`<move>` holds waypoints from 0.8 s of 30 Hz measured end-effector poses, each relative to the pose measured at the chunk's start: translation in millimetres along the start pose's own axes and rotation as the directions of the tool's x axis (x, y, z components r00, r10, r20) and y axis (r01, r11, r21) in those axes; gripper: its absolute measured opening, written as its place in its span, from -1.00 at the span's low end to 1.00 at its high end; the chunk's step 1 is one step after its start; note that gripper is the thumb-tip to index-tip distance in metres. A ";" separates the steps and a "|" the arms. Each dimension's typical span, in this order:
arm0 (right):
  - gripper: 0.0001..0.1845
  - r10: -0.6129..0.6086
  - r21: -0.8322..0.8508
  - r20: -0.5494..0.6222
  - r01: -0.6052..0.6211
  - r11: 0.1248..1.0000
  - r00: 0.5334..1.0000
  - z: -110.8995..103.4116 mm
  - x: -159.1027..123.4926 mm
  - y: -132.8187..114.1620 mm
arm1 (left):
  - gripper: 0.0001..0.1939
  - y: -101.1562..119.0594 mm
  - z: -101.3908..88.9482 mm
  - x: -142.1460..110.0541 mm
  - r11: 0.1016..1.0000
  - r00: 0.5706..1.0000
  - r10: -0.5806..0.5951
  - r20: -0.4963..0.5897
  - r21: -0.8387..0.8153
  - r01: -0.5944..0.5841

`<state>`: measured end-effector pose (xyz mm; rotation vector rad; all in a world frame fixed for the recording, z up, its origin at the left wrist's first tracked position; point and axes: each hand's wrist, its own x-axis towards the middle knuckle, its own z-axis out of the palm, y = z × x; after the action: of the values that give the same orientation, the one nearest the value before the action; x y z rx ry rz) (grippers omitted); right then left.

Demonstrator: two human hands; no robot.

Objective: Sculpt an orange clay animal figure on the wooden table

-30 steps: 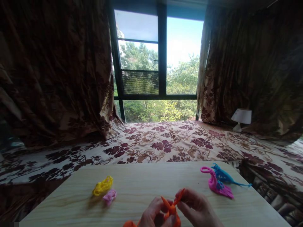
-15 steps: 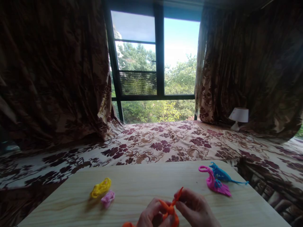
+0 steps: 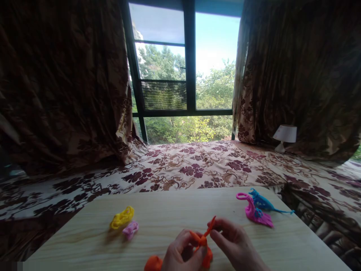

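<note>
Both my hands meet low at the middle of the wooden table [image 3: 169,210]. My left hand [image 3: 180,254] is closed around an orange yarn bundle [image 3: 203,246]. The fingers of my right hand [image 3: 235,244] pinch an orange strand that sticks up from that bundle. More orange yarn [image 3: 153,263] lies at the bottom edge, left of my left hand. A yellow yarn bundle [image 3: 122,217] and a small pale pink one [image 3: 130,229] lie on the left of the table. At the right lie a bright pink yarn piece [image 3: 255,215] and a blue one [image 3: 263,204].
Beyond the table runs a floral-patterned cloth surface [image 3: 191,169] up to a window [image 3: 186,75] framed by dark patterned curtains. A small white lamp [image 3: 284,136] stands at the back right. The table's right edge drops off near the blue yarn.
The view has tilted down a little, so the hands and table show higher in the picture. My hands stay together on the orange yarn with small finger movements.
</note>
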<state>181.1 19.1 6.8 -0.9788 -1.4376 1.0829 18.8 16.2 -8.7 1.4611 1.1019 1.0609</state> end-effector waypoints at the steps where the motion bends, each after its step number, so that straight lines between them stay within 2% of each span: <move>1: -0.82 -0.004 -0.009 0.007 0.005 1.000 1.000 -0.6 -0.2 -1.3 | -0.75 1.3 0.0 -0.6 1.000 1.000 -0.006 -0.002 0.026 0.006; 6: -0.80 -0.011 -0.021 0.007 0.011 1.000 1.000 -1.4 -0.7 -6.8 | -0.78 7.8 1.0 -2.5 0.999 1.000 0.017 -0.005 0.030 -0.017; 10: -0.92 -0.032 -0.040 0.019 0.032 0.999 0.999 -1.1 -1.7 -9.3 | -0.78 13.8 2.1 -5.0 0.999 0.999 -0.037 -0.025 0.020 0.037; 12: -0.92 -0.016 -0.013 0.007 0.016 1.000 1.000 -0.8 -2.2 -7.7 | -0.74 17.9 2.9 -6.3 1.000 0.999 -0.023 -0.023 -0.002 0.023; 17: -0.90 0.028 0.047 0.002 -0.028 0.999 1.000 0.6 -2.4 -2.2 | -0.79 25.8 4.8 -7.9 0.995 0.999 0.047 -0.001 -0.087 -0.047; 24: -0.77 0.032 -0.003 0.025 -0.032 0.999 0.999 -1.6 -2.6 -11.7 | -0.75 25.4 2.8 -7.5 1.000 1.000 0.023 -0.006 0.003 -0.023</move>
<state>182.8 13.8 17.5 -0.9964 -1.4480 1.1202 22.9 5.7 15.5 1.4769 1.0931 1.0812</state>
